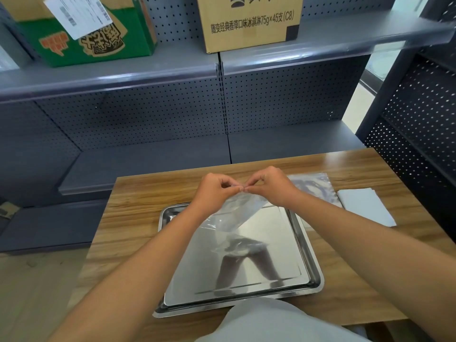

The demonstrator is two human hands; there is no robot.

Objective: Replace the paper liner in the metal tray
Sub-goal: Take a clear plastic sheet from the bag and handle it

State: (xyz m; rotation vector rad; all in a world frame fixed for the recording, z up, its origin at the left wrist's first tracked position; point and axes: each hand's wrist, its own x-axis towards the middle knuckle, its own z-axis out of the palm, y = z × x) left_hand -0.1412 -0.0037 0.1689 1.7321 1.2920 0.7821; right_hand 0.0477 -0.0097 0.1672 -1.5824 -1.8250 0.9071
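Both hands [243,187] pinch a seemingly translucent sheet [234,213] above tray [313,245]

Layout around the metal tray [309,248]

Centred on table [138,201]; sheets [365,206] lay right of tray, shelf boxes [249,23] behind.

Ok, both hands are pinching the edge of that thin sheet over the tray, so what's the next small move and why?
Probably draw the left hand and right hand apart. Both pinch one spot on the translucent sheet, which hangs crumpled above the metal tray; spreading its edge should let it lie flat.
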